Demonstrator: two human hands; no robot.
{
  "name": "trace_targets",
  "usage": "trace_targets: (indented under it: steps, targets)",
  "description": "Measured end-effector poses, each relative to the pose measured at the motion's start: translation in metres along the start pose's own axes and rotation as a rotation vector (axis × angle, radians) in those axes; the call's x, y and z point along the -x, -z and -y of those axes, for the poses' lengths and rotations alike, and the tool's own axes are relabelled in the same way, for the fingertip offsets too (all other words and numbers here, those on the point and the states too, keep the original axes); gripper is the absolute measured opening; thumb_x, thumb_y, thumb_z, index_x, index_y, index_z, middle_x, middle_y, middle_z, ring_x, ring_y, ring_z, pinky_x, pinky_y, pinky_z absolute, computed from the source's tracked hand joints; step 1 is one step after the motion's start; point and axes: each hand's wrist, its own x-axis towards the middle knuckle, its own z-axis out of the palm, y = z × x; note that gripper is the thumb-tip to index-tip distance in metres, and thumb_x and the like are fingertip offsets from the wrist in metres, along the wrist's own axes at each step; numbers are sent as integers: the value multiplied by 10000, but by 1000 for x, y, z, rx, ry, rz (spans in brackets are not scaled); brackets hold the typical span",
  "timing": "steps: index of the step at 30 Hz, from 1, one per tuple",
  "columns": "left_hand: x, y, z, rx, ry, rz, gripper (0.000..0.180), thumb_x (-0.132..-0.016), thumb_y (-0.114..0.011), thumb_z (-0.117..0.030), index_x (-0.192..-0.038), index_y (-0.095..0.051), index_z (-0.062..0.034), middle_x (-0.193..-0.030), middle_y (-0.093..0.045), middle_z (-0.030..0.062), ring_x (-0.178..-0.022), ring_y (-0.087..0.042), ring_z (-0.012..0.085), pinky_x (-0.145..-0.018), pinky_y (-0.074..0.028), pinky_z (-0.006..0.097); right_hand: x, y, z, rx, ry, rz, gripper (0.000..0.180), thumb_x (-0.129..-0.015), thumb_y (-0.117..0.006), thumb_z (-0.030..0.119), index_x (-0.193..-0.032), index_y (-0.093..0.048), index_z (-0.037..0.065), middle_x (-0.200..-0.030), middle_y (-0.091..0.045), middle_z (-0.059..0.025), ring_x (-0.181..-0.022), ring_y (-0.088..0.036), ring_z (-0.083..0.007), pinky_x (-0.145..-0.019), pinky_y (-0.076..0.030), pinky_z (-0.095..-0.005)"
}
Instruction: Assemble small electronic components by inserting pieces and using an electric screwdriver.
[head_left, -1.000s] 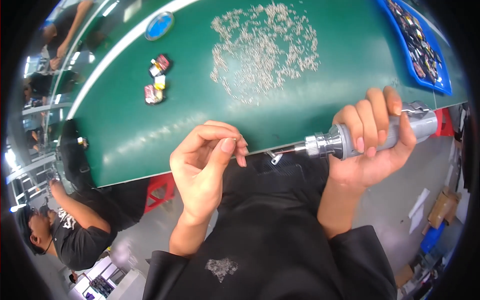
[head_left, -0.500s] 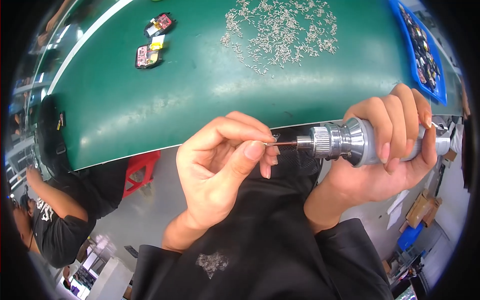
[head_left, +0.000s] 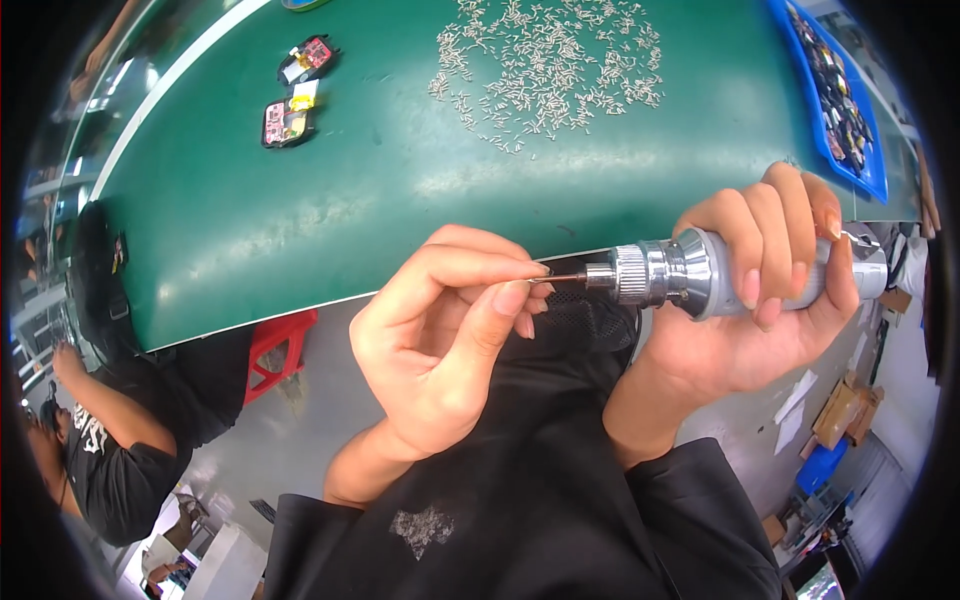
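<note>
My right hand (head_left: 760, 270) is wrapped round the grey body of an electric screwdriver (head_left: 700, 270), which lies level with its knurled metal collar toward the left. From the collar a thin copper-coloured bit (head_left: 562, 278) sticks out. The thumb and forefinger of my left hand (head_left: 440, 335) pinch at the tip of this bit, the other fingers curled behind. Whether a small screw sits between those fingertips is hidden. Both hands are above my lap, by the near edge of the green table (head_left: 330, 230).
Many small silvery screws (head_left: 550, 70) lie spread on the table's far side. Two opened black devices with red circuit boards (head_left: 287, 120) lie at the left. A blue tray (head_left: 830, 110) of similar parts stands at the right. Another person (head_left: 120, 440) sits at the left beside a red stool (head_left: 275, 355).
The screwdriver and my right hand have shifted slightly left and up in view. My left hand keeps its pinch at the bit's tip. The table's contents appear a little further left.
</note>
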Motion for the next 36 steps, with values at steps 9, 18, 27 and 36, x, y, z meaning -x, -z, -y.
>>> trace_targets:
  steps: [9,18,27,36]
  targets:
    - [-2,4,5,-219,-52,22,76,-881,-558,50,-930,-595,95,-890,-596,173,-712,-591,165,-608,-500,253,-2,13,-3,-12,-20,-26,106,-849,-537,110,-875,-459,43,-616,-395,2,-452,-394,-82,-482,-364,-249]
    - [-16,-1,-2,-489,-104,188,394,-920,-516,-70,-1262,-450,114,-1101,-554,230,-846,-594,221,-673,-516,299,-13,17,8,-34,17,-117,158,-918,-432,213,-889,-472,62,-616,-390,-11,-426,-348,-107,-470,-365,-280]
    - [-116,15,-33,-1078,-350,291,114,-781,-560,117,-845,-543,24,-817,-623,122,-757,-621,216,-700,-484,299,-38,46,19,33,45,-231,110,-894,-465,164,-858,-436,64,-611,-371,-12,-439,-360,-95,-476,-364,-269]
    - [-352,9,34,-1429,-625,56,343,-808,-634,-57,-1123,-529,28,-1077,-573,187,-1003,-553,341,-871,-447,409,-48,50,20,37,-33,-131,132,-892,-458,185,-863,-413,65,-612,-381,-24,-422,-369,-117,-476,-385,-290]
